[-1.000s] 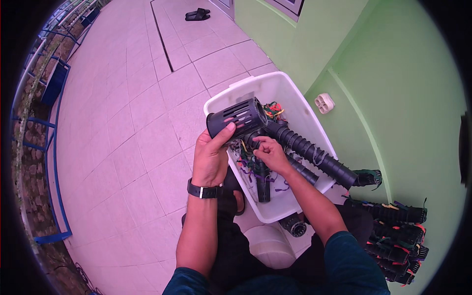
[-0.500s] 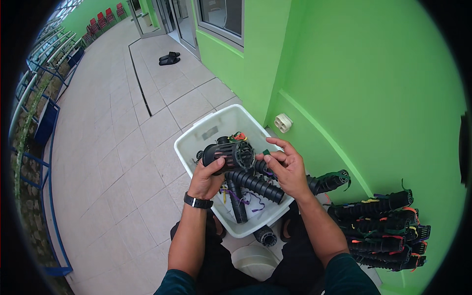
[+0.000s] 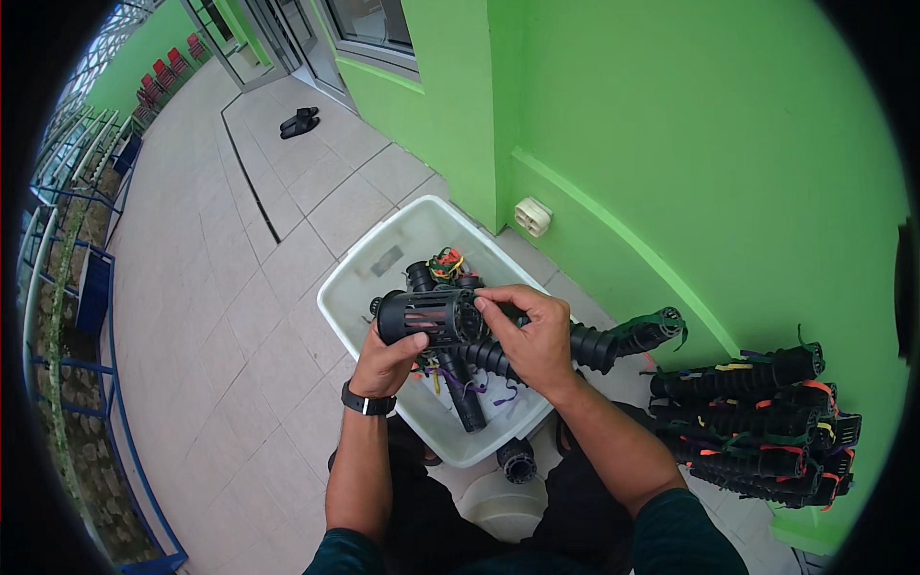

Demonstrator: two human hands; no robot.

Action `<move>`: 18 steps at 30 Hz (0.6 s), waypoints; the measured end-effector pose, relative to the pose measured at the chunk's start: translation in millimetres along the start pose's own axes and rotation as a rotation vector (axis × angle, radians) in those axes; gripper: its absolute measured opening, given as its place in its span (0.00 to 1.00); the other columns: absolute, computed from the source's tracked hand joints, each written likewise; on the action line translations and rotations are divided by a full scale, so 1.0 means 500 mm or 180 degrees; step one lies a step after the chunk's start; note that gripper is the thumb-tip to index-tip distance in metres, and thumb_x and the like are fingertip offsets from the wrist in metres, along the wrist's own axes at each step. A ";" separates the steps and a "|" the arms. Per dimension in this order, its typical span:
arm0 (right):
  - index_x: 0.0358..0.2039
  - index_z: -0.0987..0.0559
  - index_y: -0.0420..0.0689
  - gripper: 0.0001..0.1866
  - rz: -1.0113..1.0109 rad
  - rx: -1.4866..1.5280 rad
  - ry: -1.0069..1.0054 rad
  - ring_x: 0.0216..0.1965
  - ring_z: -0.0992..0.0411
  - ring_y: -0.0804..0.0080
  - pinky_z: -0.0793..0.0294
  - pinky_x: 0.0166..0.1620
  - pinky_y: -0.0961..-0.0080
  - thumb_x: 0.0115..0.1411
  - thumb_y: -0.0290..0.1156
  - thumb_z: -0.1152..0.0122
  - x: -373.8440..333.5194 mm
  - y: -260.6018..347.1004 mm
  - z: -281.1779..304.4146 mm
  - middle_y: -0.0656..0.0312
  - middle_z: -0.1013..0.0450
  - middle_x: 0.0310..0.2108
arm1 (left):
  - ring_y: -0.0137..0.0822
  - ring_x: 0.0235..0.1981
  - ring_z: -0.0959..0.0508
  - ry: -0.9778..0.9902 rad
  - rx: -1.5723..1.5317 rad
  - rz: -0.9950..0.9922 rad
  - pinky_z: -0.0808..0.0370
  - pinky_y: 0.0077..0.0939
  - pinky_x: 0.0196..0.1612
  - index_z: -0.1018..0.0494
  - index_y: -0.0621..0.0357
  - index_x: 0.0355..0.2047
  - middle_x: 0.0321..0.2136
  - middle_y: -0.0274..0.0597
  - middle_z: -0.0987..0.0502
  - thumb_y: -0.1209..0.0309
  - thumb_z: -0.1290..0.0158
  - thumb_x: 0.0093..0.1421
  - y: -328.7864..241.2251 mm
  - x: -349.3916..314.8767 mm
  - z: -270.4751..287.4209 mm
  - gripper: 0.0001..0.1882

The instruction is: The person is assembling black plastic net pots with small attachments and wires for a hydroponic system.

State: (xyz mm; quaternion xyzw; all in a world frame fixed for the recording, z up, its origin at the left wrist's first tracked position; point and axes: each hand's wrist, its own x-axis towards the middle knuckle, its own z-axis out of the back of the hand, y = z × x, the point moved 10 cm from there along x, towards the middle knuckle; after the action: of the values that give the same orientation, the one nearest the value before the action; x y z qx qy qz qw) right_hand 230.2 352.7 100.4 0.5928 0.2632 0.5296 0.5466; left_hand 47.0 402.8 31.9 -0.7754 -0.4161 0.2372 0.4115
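While the fingers (image 3: 494, 305) of the right hand (image 3: 532, 340) are pinched on the inner end of a black slotted cylinder (image 3: 422, 316), that part is cupped from below by the left hand (image 3: 388, 359), whose fingers are curled around it; a dark wristband (image 3: 369, 401) is worn on the left wrist. A black corrugated hose (image 3: 613, 343) is seen running from the cylinder under the right hand toward the wall, its far end tied with a green strip. The piece is held just above a white plastic bin (image 3: 350, 287), in which more black hose sections (image 3: 465, 398) and loose coloured ties (image 3: 443, 261) are left. A stack of finished-looking hoses (image 3: 757, 422), bound with orange, yellow, green and purple ties, is laid on the floor at the right by the green wall (image 3: 671, 144). Judged from this, a good share is done, with several pieces left in the bin. A cream square wall socket (image 3: 532, 217) is mounted low on the wall; no label is legible. Dark sandals (image 3: 299, 121) are noted far off on the tiled floor (image 3: 211, 316).
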 end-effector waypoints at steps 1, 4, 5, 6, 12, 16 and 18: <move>0.38 0.17 0.35 0.06 -0.0119 0.0176 0.0041 0.28 0.28 0.85 0.29 0.33 0.84 0.61 0.23 0.35 0.001 -0.009 -0.001 0.64 0.21 0.27 | 0.35 0.50 0.23 -0.0004 -0.0001 0.0011 0.30 0.35 0.58 0.28 0.63 0.52 0.48 0.43 0.21 0.74 0.36 0.55 0.001 0.001 0.003 0.24; 0.38 0.17 0.35 0.06 -0.0407 0.0550 0.0183 0.29 0.27 0.84 0.28 0.34 0.84 0.60 0.23 0.35 0.007 -0.038 -0.005 0.64 0.20 0.29 | 0.35 0.50 0.23 0.0175 -0.0006 0.0093 0.30 0.35 0.58 0.29 0.64 0.53 0.48 0.45 0.21 0.75 0.38 0.55 0.006 0.001 0.000 0.24; 0.38 0.17 0.36 0.06 -0.0569 0.0748 0.0274 0.29 0.26 0.83 0.27 0.34 0.84 0.60 0.23 0.34 0.006 -0.051 -0.010 0.64 0.20 0.29 | 0.35 0.51 0.23 0.0201 0.0012 0.0139 0.30 0.35 0.58 0.29 0.65 0.53 0.49 0.45 0.22 0.75 0.38 0.56 0.005 0.004 0.000 0.24; 0.37 0.17 0.36 0.06 -0.0692 0.0625 0.0379 0.32 0.25 0.81 0.26 0.37 0.82 0.60 0.21 0.36 0.003 -0.059 -0.014 0.62 0.20 0.32 | 0.35 0.51 0.23 0.0227 0.0028 0.0182 0.30 0.35 0.58 0.29 0.65 0.53 0.49 0.45 0.22 0.76 0.39 0.56 0.005 0.006 0.000 0.23; 0.37 0.18 0.36 0.06 0.0269 -0.0282 0.0243 0.37 0.22 0.70 0.24 0.41 0.75 0.58 0.19 0.38 0.021 0.007 -0.002 0.55 0.21 0.35 | 0.37 0.52 0.23 0.0116 -0.0075 0.0143 0.30 0.36 0.59 0.26 0.65 0.50 0.51 0.46 0.23 0.77 0.40 0.58 -0.003 0.019 -0.009 0.19; 0.41 0.21 0.37 0.10 0.0034 -0.0018 0.0239 0.36 0.22 0.71 0.25 0.41 0.75 0.57 0.19 0.38 0.025 -0.012 0.003 0.56 0.22 0.33 | 0.37 0.52 0.23 0.0171 -0.0098 0.0214 0.31 0.36 0.59 0.25 0.64 0.47 0.51 0.46 0.23 0.76 0.40 0.58 0.011 0.020 -0.001 0.16; 0.44 0.23 0.37 0.13 -0.0030 0.0157 0.0303 0.35 0.22 0.72 0.25 0.42 0.76 0.57 0.18 0.38 0.025 -0.027 0.001 0.57 0.22 0.32 | 0.37 0.53 0.24 0.0140 -0.0097 0.0305 0.31 0.36 0.60 0.25 0.63 0.45 0.51 0.46 0.23 0.77 0.40 0.58 0.020 0.021 0.002 0.14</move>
State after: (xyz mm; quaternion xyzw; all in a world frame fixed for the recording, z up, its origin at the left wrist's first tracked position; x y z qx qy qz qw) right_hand 238.1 367.2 92.3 0.5790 0.3048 0.5480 0.5212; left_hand 56.2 408.9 22.8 -0.8057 -0.3730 0.2332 0.3968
